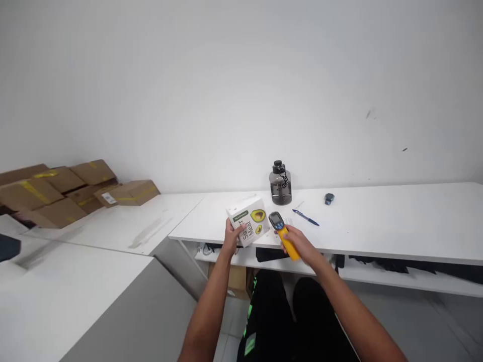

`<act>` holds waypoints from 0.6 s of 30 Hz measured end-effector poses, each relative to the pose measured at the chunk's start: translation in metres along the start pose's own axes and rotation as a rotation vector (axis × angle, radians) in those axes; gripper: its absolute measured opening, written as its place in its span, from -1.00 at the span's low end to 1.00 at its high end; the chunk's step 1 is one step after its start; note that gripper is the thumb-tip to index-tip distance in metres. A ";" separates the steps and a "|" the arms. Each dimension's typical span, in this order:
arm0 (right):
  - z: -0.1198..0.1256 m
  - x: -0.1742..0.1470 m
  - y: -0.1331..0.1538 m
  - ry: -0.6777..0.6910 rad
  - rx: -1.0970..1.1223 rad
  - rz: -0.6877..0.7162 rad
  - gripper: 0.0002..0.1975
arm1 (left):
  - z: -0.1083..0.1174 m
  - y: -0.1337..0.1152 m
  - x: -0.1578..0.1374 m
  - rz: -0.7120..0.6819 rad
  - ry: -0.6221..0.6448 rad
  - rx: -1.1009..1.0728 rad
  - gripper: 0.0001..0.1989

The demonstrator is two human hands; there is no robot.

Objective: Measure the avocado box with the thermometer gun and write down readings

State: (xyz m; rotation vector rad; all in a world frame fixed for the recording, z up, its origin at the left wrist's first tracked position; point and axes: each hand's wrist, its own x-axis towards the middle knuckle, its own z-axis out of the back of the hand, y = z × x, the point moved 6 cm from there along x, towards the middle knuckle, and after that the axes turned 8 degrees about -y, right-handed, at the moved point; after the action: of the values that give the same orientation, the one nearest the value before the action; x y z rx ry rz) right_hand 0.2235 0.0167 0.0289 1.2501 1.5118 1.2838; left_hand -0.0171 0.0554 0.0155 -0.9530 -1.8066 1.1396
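My left hand (233,235) grips the lower left side of a white box (249,221) printed with avocado halves and the word "Meal". The box is tilted at the front edge of the white table. In my right hand (296,241) is a yellow infrared thermometer (289,244) with a dark head and small display, its head close to the box's right side. A blue pen (305,217) lies just beyond the thermometer. Behind them a dark see-through water jug (280,186) stands upright by the wall.
A small dark object, perhaps a watch (329,198), lies right of the jug. Several taped cardboard boxes (94,183) are heaped at the left on another white table (124,241). Under the tabletop runs a shelf (247,257) with dark items on it.
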 end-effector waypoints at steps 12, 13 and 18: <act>0.048 -0.162 0.026 0.036 -0.393 0.194 -0.50 | -0.059 -0.066 -0.139 0.170 0.128 -0.060 -0.21; 0.049 -0.165 0.030 0.019 -0.422 0.218 -0.50 | -0.062 -0.070 -0.145 0.161 0.116 -0.059 -0.18; 0.040 -0.176 0.042 0.011 -0.525 0.348 -0.53 | -0.067 -0.080 -0.164 0.171 0.089 -0.053 -0.09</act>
State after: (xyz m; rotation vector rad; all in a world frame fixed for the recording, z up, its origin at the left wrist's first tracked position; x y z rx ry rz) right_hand 0.3079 -0.1455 0.0567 1.1754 0.8899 1.7714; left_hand 0.0958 -0.0917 0.0731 -1.1901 -1.7164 1.1388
